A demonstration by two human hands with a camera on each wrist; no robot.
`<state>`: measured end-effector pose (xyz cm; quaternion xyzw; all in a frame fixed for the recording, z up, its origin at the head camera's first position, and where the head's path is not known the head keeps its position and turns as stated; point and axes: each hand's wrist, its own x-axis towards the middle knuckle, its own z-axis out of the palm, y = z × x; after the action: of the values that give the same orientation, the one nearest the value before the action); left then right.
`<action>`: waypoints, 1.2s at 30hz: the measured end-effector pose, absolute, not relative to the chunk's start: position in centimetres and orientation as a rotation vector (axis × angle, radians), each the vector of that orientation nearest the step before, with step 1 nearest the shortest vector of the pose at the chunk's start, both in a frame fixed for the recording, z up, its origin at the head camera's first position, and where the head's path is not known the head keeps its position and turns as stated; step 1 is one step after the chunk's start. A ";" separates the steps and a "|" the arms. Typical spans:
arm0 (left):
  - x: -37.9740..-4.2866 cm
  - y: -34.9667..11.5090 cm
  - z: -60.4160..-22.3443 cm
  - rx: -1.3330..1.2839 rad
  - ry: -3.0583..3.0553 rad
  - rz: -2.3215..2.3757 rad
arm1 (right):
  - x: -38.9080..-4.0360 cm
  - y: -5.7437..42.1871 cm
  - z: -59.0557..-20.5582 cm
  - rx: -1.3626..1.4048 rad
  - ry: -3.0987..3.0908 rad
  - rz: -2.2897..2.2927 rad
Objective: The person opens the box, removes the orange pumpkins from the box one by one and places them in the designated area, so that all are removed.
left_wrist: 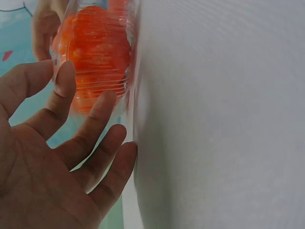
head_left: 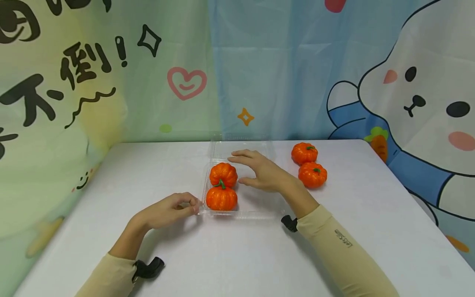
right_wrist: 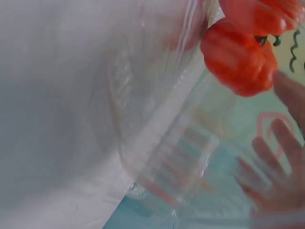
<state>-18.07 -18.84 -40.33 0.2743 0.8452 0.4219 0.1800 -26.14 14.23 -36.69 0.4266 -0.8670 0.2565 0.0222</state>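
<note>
Two small orange pumpkins stand in the left side of a clear plastic container: a rear pumpkin and a front pumpkin. My left hand pinches the container's left front edge between thumb and index finger. In the left wrist view, the other fingers of that hand are spread and gently bent. My right hand hovers over the container, right of the rear pumpkin, with fingers apart and nothing held. Beyond the container's right side sit two more orange pumpkins, one farther back and one nearer.
The container's transparent lid lies folded back toward the rear table edge. Everything stands on a white table. Behind it hangs a printed curtain with cartoon figures and writing. Each wrist wears a black camera.
</note>
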 end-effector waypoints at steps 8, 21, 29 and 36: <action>-18.0 -18.9 -40.3 0.752 2.397 1.184 | -26.1 12.7 -37.2 1.436 -2.681 0.690; -17.9 -18.7 -40.2 0.759 2.381 1.181 | -25.7 13.1 -37.6 1.416 -2.668 0.676; -17.9 -18.8 -40.4 0.739 2.392 1.169 | -25.7 13.8 -37.8 1.391 -2.717 0.741; -17.9 -18.7 -40.3 0.752 2.372 1.187 | -25.6 13.9 -38.0 1.399 -2.727 0.825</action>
<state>-17.93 -18.68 -40.30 0.2678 0.8445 0.4225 0.1913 -25.65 13.95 -38.00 0.4407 -0.8590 0.2600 -0.0165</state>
